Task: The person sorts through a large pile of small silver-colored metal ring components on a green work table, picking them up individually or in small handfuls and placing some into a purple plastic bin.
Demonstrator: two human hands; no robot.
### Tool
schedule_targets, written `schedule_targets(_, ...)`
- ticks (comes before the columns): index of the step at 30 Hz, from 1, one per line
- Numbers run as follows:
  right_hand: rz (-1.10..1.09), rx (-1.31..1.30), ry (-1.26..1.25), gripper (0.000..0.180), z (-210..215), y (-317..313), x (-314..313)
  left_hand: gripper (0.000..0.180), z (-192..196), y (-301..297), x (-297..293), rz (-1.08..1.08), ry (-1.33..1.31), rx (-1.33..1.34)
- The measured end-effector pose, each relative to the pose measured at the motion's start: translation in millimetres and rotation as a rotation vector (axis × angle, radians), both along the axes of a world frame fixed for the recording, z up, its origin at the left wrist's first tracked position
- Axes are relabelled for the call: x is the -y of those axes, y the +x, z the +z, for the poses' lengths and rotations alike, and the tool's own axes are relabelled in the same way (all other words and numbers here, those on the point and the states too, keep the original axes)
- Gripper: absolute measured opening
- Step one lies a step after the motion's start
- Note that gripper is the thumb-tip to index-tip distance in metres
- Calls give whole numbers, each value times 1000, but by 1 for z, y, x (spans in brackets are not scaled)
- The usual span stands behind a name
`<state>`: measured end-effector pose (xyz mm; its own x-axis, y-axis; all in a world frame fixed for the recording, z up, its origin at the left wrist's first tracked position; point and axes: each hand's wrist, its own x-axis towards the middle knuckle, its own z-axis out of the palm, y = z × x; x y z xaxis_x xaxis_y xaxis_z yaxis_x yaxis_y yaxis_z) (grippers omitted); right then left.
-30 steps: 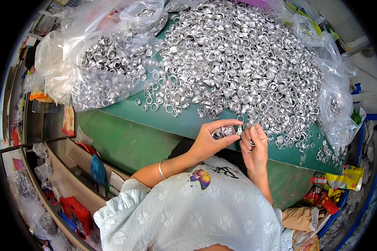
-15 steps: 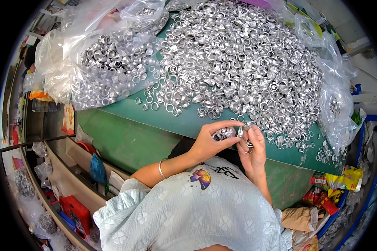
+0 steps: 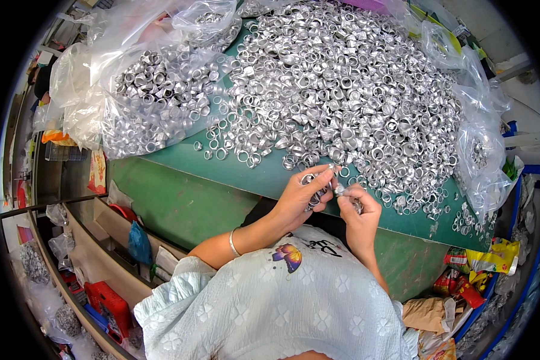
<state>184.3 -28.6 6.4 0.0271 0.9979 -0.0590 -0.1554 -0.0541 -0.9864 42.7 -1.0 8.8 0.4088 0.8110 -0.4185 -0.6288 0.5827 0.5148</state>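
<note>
Green worktable (image 3: 180,198), top sloping away to the far right, near edge bare, far part buried under metal parts.

Short stack of silver rings (image 3: 315,193): held over the near edge of the table, just this side of the big heap. Left hand (image 3: 300,195) curled around the stack, thumb and fingers pinching it. Thin bangle (image 3: 234,243) on the left wrist.

Right hand (image 3: 357,210) just right of the left, fingertips meeting it at the stack; pinches a small silver piece (image 3: 340,189) at the stack's end. More metal shows under its fingers; cannot tell how many pieces.

Heap of loose silver rings (image 3: 342,90) fills the far and right part of the table, thinning to scattered single rings toward the near edge, some touching distance from the hands.

Clear plastic bag of the same rings (image 3: 156,102) at far left, lying open. Second smaller bag (image 3: 213,24) beyond it. More clear plastic (image 3: 483,150) with a few rings along the right edge.

Person's pale blue top with a butterfly print (image 3: 286,253) fills the near centre.

Left of the table: low shelving, a red crate (image 3: 108,303), a blue bag (image 3: 139,243). Near right, on the floor: bright snack wrappers (image 3: 474,276), brown paper (image 3: 426,315)
</note>
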Motion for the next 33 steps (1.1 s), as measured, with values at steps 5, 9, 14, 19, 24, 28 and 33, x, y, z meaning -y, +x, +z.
schedule_targets(5, -36, 460, 273, 12, 9, -11, 0, 35, -6, -1, 0, -88, 7, 20)
schedule_targets(9, 16, 505, 292, 15, 11, -7, -2, 35, -9, -3, 1, -109, 24, 30)
schedule_targets(14, -67, 289, 113, 40, 12, -4, 1, 33, -6, -4, 1, -127, 50, -14)
schedule_targets(19, 85, 320, 182, 40, 14, 9, -11, 32, 5, -8, 2, -196, 152, -149)
schedule_targets(24, 106, 233, 119, 35, 14, 14, -11, 33, 9, -13, 0, -261, 170, -183)
schedule_targets(28, 88, 91, 71, 33, 10, 14, -7, 31, 6, -13, 2, -231, 106, -62)
schedule_targets(33, 171, -435, -83, 28, 3, 20, -7, 29, -7, -17, 3, -176, 53, 112)
